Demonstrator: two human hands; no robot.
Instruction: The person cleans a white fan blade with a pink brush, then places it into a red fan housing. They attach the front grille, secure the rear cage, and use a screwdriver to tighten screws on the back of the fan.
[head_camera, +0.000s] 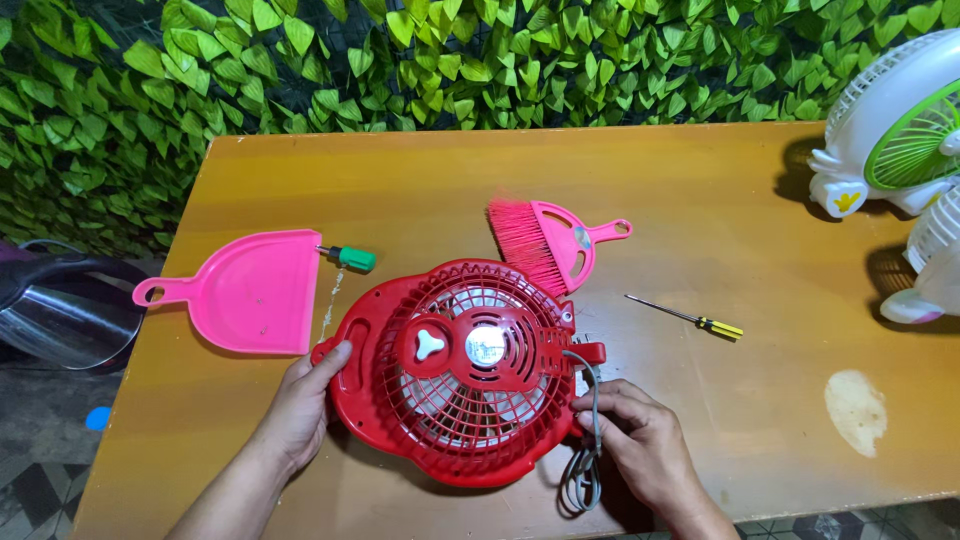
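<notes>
Head view: left hand (300, 400) lies spread, steadying the red fan (460, 370); right hand (635, 435) pinches its grey cord (588, 450); freeing it needs care.

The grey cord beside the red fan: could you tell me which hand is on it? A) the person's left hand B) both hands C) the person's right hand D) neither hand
C: the right hand has its fingers on the grey cord at the right edge of the red fan, while the left hand rests on the fan's left rim, away from the cord.
</notes>
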